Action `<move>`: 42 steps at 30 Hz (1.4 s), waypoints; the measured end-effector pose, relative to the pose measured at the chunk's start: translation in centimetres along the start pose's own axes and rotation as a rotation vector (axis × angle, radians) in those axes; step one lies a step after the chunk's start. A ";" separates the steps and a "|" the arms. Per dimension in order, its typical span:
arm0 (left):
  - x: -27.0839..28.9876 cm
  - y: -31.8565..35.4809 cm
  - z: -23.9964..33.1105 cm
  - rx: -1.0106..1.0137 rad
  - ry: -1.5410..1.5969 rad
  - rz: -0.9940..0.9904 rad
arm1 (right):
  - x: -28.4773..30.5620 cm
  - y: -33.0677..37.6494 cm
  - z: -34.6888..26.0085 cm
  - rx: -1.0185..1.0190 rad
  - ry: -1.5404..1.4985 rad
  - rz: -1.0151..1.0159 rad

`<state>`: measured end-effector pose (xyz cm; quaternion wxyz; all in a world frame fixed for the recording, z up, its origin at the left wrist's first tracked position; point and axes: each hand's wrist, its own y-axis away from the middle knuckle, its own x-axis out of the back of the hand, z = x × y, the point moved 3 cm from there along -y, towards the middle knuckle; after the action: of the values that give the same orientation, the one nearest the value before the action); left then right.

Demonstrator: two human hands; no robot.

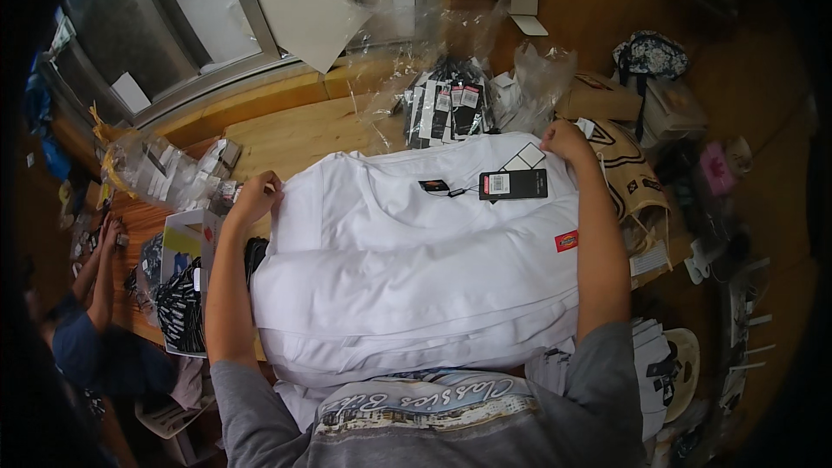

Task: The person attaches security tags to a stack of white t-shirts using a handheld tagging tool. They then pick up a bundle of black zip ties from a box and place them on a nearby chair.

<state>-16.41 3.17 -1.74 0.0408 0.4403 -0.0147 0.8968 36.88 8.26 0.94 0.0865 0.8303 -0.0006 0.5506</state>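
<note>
A white T-shirt [416, 269] lies spread in front of me, its neckline toward the far side and its lower part bunched in folds near my body. My left hand [257, 197] pinches the shirt at its far left shoulder. At the far right shoulder, my right hand [568, 140] is closed on the fabric. A black hang tag [513, 185] with a white label rests on the shirt, tied by a string near the dark neck label [433, 185]. A small red patch [566, 241] sits on the right side, beside my right forearm.
Beyond the shirt stands a clear bag of black-and-white tags [449, 104]. At left are bagged labels [165, 169] and a white box [186, 243] with black cords [180, 303]. A tan printed bag [631, 175] lies right. Another person's hands [108, 234] work at far left.
</note>
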 end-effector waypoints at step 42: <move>-20.3 16.0 33.5 -0.738 -0.281 0.018 | 5.1 23.7 0.8 0.616 -0.298 0.139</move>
<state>20.98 -16.07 2.80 0.1860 0.5143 -0.3456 0.7625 37.36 -14.72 8.64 -0.2068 0.8867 0.0965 0.4021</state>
